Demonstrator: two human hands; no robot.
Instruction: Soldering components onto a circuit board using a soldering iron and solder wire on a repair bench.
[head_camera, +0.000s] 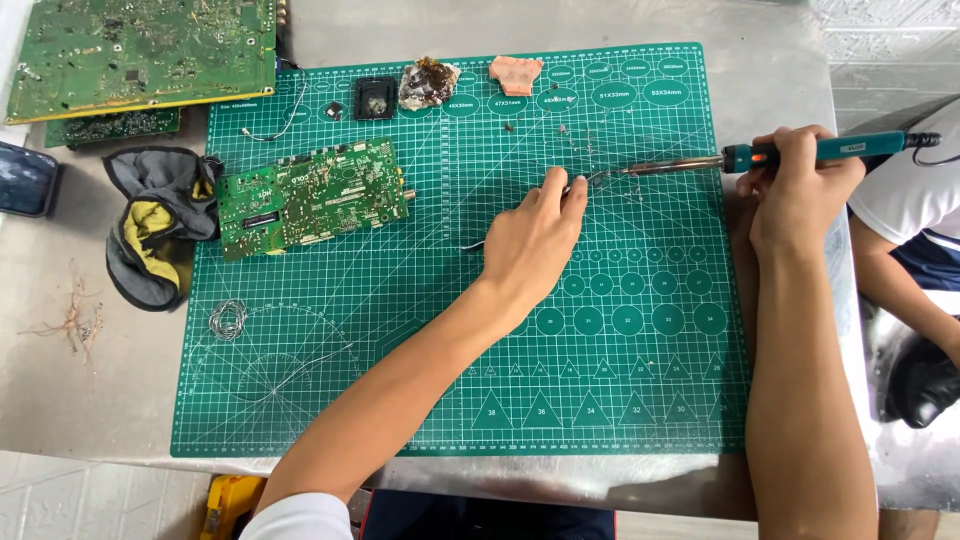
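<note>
My right hand (795, 185) grips the teal handle of a soldering iron (800, 152), whose metal tip points left over the green cutting mat (420, 330). My left hand (535, 240) is closed around thin metal tweezers (477, 245), its fingertips right at the iron's tip near the mat's middle. What sits between the tweezers' points is too small to tell. A small green circuit board (310, 195) lies on the mat to the left of both hands, untouched.
Larger circuit boards (140, 50) are stacked at the back left. A grey and yellow glove (155, 220) lies off the mat's left edge beside a dark phone (25, 178). A solder wire coil (228, 318), a black square holder (375, 98) and a sponge piece (515, 72) rest on the mat.
</note>
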